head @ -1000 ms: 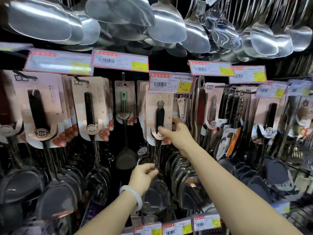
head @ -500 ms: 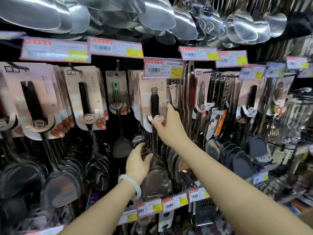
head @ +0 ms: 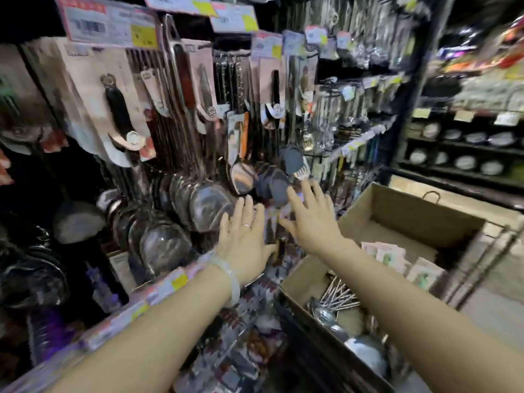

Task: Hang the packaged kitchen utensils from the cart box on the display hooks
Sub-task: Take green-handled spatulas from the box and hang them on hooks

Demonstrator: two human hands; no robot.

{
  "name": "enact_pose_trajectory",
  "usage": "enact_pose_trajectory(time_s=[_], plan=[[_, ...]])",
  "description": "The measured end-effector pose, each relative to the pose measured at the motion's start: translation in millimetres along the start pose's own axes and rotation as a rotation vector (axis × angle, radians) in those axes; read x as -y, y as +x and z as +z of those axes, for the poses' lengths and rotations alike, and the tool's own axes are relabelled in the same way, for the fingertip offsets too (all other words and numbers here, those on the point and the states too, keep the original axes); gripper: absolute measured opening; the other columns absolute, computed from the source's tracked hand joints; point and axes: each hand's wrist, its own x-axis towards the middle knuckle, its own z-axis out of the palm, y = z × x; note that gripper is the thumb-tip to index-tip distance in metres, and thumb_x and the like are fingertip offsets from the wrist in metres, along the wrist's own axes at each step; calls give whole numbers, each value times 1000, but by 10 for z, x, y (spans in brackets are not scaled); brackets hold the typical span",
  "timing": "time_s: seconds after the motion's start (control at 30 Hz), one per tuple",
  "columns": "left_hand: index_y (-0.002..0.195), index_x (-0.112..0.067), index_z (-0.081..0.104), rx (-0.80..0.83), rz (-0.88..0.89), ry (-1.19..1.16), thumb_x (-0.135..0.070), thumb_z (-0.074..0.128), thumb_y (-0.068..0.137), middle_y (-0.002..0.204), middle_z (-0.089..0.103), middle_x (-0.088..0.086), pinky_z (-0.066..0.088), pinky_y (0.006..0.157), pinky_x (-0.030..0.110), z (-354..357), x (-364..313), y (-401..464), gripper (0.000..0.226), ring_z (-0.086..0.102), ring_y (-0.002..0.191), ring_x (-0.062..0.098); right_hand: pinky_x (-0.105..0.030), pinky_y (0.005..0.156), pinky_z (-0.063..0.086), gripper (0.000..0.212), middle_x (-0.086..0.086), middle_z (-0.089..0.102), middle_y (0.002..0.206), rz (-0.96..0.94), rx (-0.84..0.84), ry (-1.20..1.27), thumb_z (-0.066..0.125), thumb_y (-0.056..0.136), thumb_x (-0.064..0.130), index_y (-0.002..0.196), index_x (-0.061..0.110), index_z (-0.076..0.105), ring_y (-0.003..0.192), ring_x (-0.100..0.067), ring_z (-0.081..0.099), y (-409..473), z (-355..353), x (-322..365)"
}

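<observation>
Both hands have let go of the hung spatula and dropped lower — the left hand and right hand are spread flat, fingers straight, holding nothing. More packaged utensils lie in the cardboard box on the right, below the display hooks.

- Dim shop interior, background between racks near black.
- Strong motion blur all over, worst at right and near edges.
- Wide-angle bending at borders.
- Soft glare on hanging steel spatula heads.
- Price tags unreadable.
</observation>
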Motion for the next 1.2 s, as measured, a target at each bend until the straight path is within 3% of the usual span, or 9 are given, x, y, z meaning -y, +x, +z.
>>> enact_pose_trajectory(time_s=[0.23,0.6,0.8,0.93,1.07,1.2], plan=[[146,-22,-15,237,197,-48,-57,32,90,154,-24,5,-9,114,49,729,-716,86,81,-27,140,22,-50,117,6,69,-11,-7,159,310,183,-87,37,95,49,150,21,8,146,-31,-9,-672,468,-1086],[146,-23,-11,405,362,-116,-54,32,91,154,-24,8,-7,115,47,1543,-1618,795,77,-25,141,23,-43,119,8,69,-16,6,158,556,208,-101,38,94,50,148,12,18,146,-33,4,-530,764,-2269],[147,-23,-11,574,368,-142,-49,37,92,154,-24,8,-7,115,47,2157,-1843,880,77,-25,141,24,-40,110,30,55,-16,29,148,781,360,142,50,92,30,138,8,32,135,-34,30,-759,1295,-2626],[147,-22,-10,677,385,-142,-49,37,92,155,-20,9,-2,116,47,2599,-1927,851,77,-20,143,25,-37,106,32,54,-16,39,142,897,441,305,52,92,27,138,5,33,132,-34,37,-894,1753,-2725],[148,-21,3,801,367,-166,-46,39,91,156,-16,12,6,117,44,3038,-1968,899,72,-11,145,28,-29,96,39,54,-15,52,135,1064,452,530,56,90,22,137,6,35,126,-30,48,-864,2149,-2841],[143,-20,23,934,290,-307,-39,44,91,157,-5,12,21,116,38,3385,-1984,971,59,14,143,31,-31,98,40,44,-13,57,130,1331,299,729,56,90,18,131,8,45,120,-28,53,-796,2481,-2928]])
